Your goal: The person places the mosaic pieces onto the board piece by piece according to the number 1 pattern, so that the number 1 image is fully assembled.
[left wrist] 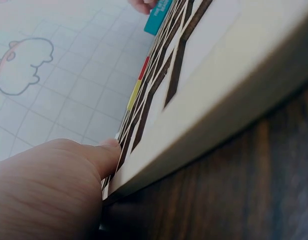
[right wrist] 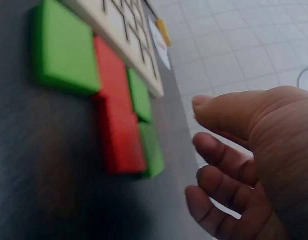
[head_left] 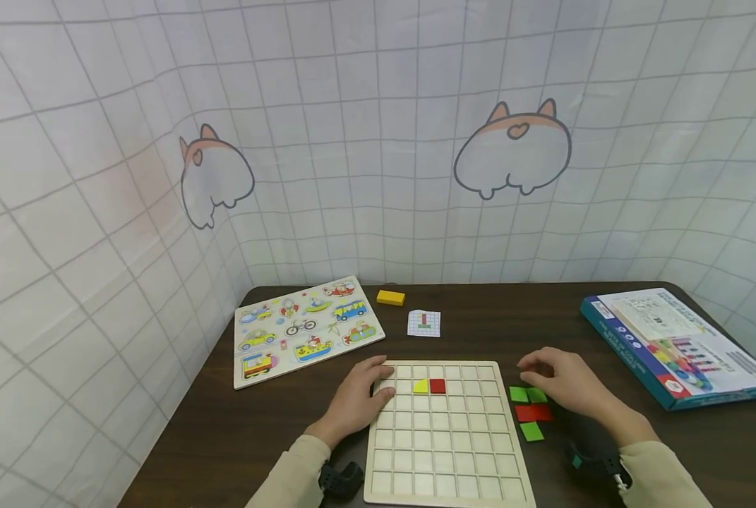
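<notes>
A pale wooden grid board [head_left: 450,451] lies in front of me. My left hand [head_left: 354,401] rests at its upper left edge, thumb [left wrist: 106,155] touching the rim in the left wrist view. In the grid, a yellow tile with a cut corner [head_left: 421,386] sits directly left of a red tile [head_left: 438,386]. My right hand [head_left: 562,381] hovers beside the board's right edge, fingers loosely bent and holding nothing. Close by it on the table are three green tiles [right wrist: 69,50] and two red tiles [right wrist: 121,137].
A picture puzzle board [head_left: 308,331] lies at the back left. Behind the grid board are a yellow block [head_left: 391,298] and a small paper card [head_left: 423,324] with a red and green pattern. A flat teal box [head_left: 682,346] occupies the right side. A white grid-patterned curtain [head_left: 384,141] surrounds the table.
</notes>
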`<act>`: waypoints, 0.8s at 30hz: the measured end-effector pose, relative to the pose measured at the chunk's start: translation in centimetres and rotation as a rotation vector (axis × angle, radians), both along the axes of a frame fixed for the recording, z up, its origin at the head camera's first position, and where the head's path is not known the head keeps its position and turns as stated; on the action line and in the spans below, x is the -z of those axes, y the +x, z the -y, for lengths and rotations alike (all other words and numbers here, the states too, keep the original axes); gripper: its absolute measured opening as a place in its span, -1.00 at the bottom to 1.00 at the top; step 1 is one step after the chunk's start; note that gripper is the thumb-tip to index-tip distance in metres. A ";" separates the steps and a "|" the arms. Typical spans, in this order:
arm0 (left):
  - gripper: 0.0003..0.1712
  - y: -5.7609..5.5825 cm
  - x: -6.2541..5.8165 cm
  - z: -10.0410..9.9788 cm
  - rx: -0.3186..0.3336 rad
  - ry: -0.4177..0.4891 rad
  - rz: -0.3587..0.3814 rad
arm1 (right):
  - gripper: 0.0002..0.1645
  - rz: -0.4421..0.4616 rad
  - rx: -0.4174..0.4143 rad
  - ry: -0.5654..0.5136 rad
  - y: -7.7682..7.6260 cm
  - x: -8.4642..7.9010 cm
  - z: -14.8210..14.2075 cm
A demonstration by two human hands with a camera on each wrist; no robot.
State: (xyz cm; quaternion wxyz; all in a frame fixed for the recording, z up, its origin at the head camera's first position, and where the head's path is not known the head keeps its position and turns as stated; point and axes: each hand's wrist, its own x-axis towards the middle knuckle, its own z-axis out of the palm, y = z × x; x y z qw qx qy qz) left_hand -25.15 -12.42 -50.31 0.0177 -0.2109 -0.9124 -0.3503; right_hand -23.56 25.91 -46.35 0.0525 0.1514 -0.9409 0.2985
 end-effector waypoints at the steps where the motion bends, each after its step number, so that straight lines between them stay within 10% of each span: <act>1: -0.57 0.0 0.0 0.0 0.001 -0.002 -0.001 | -0.79 -0.001 0.009 -0.006 0.2 0.1 -0.2; 11: -0.58 0.0 0.1 0.0 -0.007 -0.018 -0.003 | -0.80 -0.007 0.126 -0.039 2.2 1.6 -1.5; 24: -0.56 0.2 -0.2 0.0 0.009 -0.011 -0.017 | -0.77 0.121 0.043 -0.054 2.8 1.4 -2.6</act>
